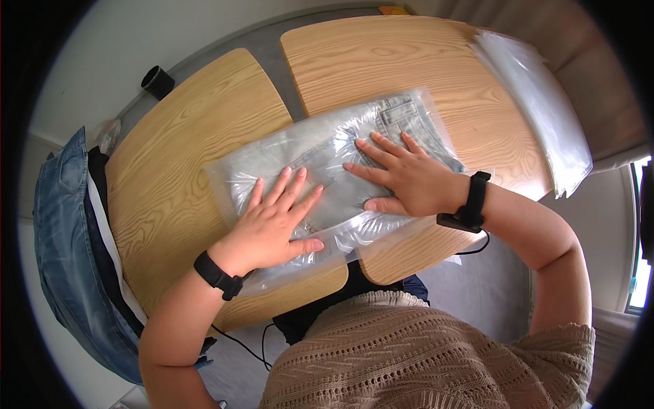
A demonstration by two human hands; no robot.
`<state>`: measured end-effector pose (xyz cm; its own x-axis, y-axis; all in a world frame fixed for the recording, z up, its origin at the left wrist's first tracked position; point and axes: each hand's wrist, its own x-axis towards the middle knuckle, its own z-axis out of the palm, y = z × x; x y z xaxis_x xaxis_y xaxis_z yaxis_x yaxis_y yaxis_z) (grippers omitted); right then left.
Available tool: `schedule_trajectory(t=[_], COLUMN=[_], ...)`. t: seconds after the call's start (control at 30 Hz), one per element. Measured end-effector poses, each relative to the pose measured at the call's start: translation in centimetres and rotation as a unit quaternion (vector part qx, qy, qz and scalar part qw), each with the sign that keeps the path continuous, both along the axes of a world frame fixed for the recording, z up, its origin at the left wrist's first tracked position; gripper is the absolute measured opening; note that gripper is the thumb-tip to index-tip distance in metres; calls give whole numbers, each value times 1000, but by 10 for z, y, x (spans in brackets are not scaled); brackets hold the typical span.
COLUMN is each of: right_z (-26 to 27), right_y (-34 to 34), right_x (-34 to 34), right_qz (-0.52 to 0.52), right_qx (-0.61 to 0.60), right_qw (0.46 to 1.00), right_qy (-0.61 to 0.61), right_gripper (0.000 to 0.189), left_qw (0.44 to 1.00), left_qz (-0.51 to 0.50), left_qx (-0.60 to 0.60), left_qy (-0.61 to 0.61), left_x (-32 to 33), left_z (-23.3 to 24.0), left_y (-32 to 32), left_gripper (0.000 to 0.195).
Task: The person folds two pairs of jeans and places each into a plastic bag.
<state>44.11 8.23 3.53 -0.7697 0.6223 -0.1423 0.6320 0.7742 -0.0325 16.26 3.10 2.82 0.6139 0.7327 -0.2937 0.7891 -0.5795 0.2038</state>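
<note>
A folded pair of light-wash jeans lies inside a clear plastic bag, across the gap between two wooden table tops. The waistband with a belt loop is at the bag's far right end. My left hand rests flat on the bag's near left part, fingers spread. My right hand lies on the right part, its fingers also spread and pointing left and away from me. Both hands touch the plastic and hold nothing. The bag's near edge extends past the jeans as a loose, wrinkled strip.
On the left table edge, blue jeans and darker garments are piled. A stack of clear plastic bags lies along the right edge. A black cylindrical container stands beyond the left table top. Black cables hang below the table.
</note>
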Motion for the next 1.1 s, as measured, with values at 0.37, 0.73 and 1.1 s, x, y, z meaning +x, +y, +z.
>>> schedule_trajectory(t=[0.37, 0.73, 1.1], right_z=[-1, -21, -19], right_y=[-7, -35, -31], right_x=[-8, -53, -55], right_qz=[-48, -74, -69], right_qx=[62, 58, 71], right_qw=[996, 995, 994], right_qy=[-32, 30, 55], right_gripper=[66, 61, 59], left_qw=[999, 999, 998], left_qz=[19, 31, 32], left_qx=[16, -39, -25], left_qy=[-42, -11, -45], left_x=[-9, -19, -23], left_z=[1, -2, -9], left_y=[2, 10, 16], left_gripper=[86, 89, 86])
